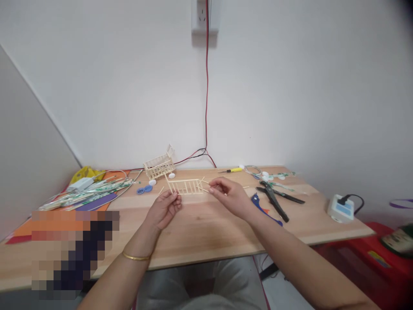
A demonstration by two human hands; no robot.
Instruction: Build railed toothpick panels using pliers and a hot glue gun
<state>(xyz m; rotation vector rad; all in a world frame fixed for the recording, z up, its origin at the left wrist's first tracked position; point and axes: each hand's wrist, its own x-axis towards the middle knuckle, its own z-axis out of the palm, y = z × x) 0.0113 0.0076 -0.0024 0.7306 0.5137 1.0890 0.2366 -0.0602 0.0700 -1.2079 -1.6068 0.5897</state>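
My left hand (166, 209) pinches the near left corner of a flat frame (187, 187) made of thin pale wooden sticks with several crossbars. At the frame's right end, my right hand (226, 193) is closed, its fingertips on thin sticks that meet at an angle there. Behind the frame on the left stands a small cart-like stick model (158, 166). White round caps (152, 183) and blue round pieces (144, 189) lie close to it.
Right of my hands lie a blue glue gun (258, 204), black-handled cutters (274, 200) and a yellow knife (234, 170). Bagged sticks (93, 194) and coloured sheets are at the left. A white power adapter (342, 209) sits at the right edge.
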